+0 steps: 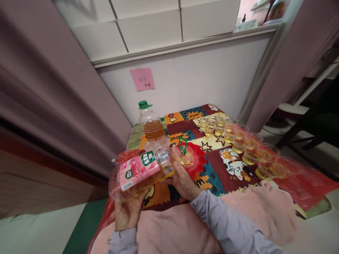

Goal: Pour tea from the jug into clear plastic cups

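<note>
A large clear juice bottle [141,171] with a pink label is tipped on its side, its mouth pointing right. My left hand [129,211] supports the bottle's base from below. Around the neck end, my right hand [185,181] is closed. Just beyond that hand, clear plastic cups [188,155] stand on a red scalloped plate [199,162], with a little yellowish liquid showing in at least one. A green plastic loop [182,145] is at the bottle's neck end. The neck's opening is partly hidden among the cups, so I cannot tell whether liquid is flowing.
Another juice bottle [153,127] with a green cap stands upright at the back left. Several cups of yellow liquid [253,155] line the right side of the patterned tablecloth [193,125]. A pink note [142,79] is on the wall behind. Pink cloth [169,229] lies along the near side.
</note>
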`<state>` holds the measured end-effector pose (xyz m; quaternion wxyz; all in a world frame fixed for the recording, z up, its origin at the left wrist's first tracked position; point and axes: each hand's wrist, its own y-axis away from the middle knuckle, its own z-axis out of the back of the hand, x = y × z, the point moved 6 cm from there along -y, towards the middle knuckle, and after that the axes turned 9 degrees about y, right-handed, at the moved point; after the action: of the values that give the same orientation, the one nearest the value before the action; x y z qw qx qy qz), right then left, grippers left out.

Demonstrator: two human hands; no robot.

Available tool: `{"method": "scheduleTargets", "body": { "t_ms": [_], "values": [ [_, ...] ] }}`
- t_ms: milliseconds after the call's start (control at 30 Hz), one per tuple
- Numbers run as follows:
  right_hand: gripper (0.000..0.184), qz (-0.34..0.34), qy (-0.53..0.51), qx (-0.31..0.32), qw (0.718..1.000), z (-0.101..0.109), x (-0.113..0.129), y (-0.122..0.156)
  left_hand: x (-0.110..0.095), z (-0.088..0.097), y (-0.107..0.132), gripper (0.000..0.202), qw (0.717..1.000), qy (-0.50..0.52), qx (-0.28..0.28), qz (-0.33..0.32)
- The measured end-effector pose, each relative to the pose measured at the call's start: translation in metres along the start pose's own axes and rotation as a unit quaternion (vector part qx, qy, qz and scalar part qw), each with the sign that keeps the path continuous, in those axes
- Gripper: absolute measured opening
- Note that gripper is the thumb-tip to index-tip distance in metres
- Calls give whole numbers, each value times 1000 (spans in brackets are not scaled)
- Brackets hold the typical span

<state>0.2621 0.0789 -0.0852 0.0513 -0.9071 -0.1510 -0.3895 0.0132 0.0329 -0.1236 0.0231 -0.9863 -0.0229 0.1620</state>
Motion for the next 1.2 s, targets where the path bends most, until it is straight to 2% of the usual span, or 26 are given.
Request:
{"method": "scheduleTargets", "body": {
  "t_ms": [233,467,700,833,1033,1200],
  "values": [
    [78,1,-1,3,1000,-1,1,1,2,-7,-1,68,1000,-14,21,4],
    [75,1,-1,8,1000,-2,2,1,5,-14,1,71,1000,-24,18,-10],
    [80,-7,-6,-1,1000,-1,2,1,1,-6,0,75,1000,-20,13,-5],
    [82,-7,-10,-2,1000,-2,2,1,2,-9,0,74,999,-29,27,-1],
    [72,-7,-5,-2,1000,-3,4,2,2,-3,0,70,1000,0,11,3],
    [75,-5,1,-2,1000,-3,4,2,-1,3,0,71,1000,-22,-6,-1]
  ]
}}
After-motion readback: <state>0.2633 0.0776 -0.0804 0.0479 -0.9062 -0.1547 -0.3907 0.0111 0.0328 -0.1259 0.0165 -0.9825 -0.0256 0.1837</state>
